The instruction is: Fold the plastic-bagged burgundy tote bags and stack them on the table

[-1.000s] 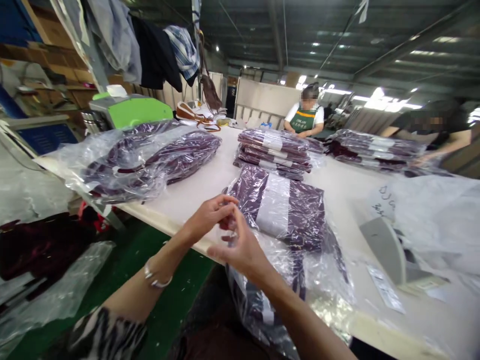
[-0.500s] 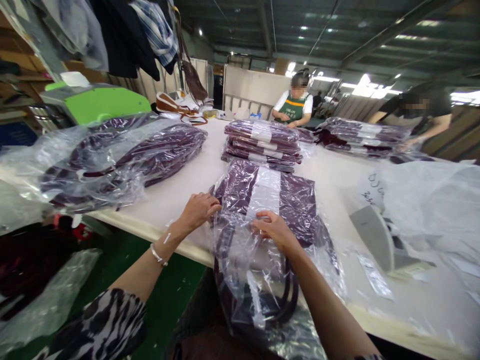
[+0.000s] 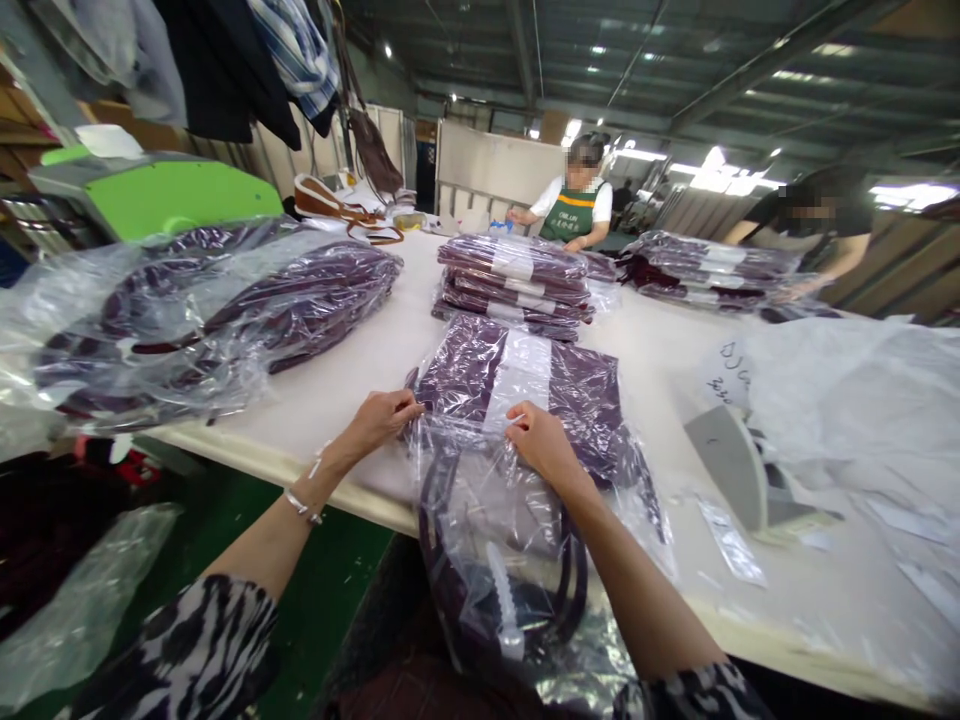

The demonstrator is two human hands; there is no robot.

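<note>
A burgundy handbag (image 3: pixel 585 390) with a white band across it lies flat in front of me inside a clear plastic bag (image 3: pixel 487 520). Its dark looped handles (image 3: pixel 574 585) reach toward me and hang past the table's near edge, still under the film. My left hand (image 3: pixel 386 415) is closed with a pinch on the plastic at the handbag's left side. Over the middle, just below the white band, my right hand (image 3: pixel 541 440) pinches the film with thumb and fingers. The exact fold held by each hand is hard to see.
Beyond the handbag stands a stack of wrapped handbags (image 3: pixel 514 285); more wrapped ones (image 3: pixel 300 300) lie left. At right are a grey curved piece (image 3: pixel 727 465) and white plastic sheeting (image 3: pixel 832 390). Two people work across the table (image 3: pixel 337 390), near another stack (image 3: pixel 712 265).
The view has shifted slightly, so most things sit further left. My right hand's fingers have drawn together on the film; my left hand stays at the handbag's left side.
</note>
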